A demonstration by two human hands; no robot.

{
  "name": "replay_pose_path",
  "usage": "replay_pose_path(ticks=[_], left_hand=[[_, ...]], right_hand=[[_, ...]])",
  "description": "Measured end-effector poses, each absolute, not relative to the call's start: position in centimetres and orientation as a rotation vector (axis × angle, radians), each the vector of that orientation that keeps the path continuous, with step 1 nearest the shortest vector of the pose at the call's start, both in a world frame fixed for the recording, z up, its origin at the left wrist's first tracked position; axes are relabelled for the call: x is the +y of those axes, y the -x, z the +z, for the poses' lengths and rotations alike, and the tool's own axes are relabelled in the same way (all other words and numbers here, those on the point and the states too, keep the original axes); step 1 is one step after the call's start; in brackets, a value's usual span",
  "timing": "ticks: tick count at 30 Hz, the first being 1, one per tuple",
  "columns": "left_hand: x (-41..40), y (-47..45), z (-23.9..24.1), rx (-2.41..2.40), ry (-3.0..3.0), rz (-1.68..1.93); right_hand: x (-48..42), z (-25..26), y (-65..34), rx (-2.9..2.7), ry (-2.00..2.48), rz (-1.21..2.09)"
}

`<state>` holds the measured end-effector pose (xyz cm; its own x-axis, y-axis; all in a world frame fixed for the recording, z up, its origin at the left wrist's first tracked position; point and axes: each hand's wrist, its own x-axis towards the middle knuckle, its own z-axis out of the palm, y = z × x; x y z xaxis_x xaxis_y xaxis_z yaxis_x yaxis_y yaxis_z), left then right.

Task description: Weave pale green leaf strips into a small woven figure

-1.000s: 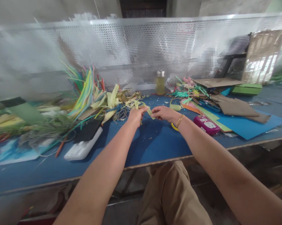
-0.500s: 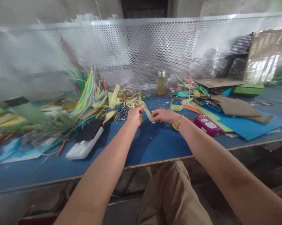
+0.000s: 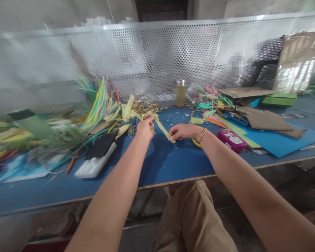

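Both of my hands hold one pale yellow-green leaf strip (image 3: 161,126) above the blue table (image 3: 173,161). My left hand (image 3: 144,127) pinches its upper end, close to a heap of dried husk strips (image 3: 132,112). My right hand (image 3: 183,132), with a gold bracelet at the wrist, pinches the lower end, so the strip runs taut and slanted between them. A yellow ring (image 3: 194,142) lies under my right wrist.
Coloured strips (image 3: 98,101) and green scraps pile up at the left, beside a white case (image 3: 95,164) and a black pad (image 3: 99,145). A glass jar (image 3: 180,92) stands by the perforated metal screen (image 3: 157,56). A pink case (image 3: 230,139), blue sheet (image 3: 280,141) and cardboard lie at the right.
My hands have drawn apart: the left went up and left toward the husk heap, the right stayed low, and the strip between them is now longer and stretched.
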<state>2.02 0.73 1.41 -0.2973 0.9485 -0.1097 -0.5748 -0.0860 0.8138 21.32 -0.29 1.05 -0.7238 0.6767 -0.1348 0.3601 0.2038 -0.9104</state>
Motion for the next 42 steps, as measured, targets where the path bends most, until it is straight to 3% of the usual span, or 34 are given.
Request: replay_pose_path(ticks=[11,16,22,33,37,42], left_hand=[[1.0,-0.6,2.3,0.958,-0.35,1.689],[0.9,-0.3,2.4,0.795,-0.312,1.577],[-0.3,-3.1,2.0,0.693,-0.583,1.284],[-1.4,-5.0,1.4,0.658,-0.801,1.034],[-0.7,-4.5,1.4,0.703,-0.736,1.09],[0.6,-2.6,1.5,0.811,-0.447,1.493]], right_hand=[[-1.3,3.3,-24.2,-2.174,0.827,1.689],[-1.8,4.3,-25.2,-1.686,0.824,1.419],[-0.6,2.2,-22.1,-1.645,0.83,1.458],[0.3,-0.6,-19.3,-1.805,1.07,1.235],[0.3,-0.2,-19.7,-1.667,0.978,1.383],[0.8,0.7,-20.7,-1.333,0.885,1.512]])
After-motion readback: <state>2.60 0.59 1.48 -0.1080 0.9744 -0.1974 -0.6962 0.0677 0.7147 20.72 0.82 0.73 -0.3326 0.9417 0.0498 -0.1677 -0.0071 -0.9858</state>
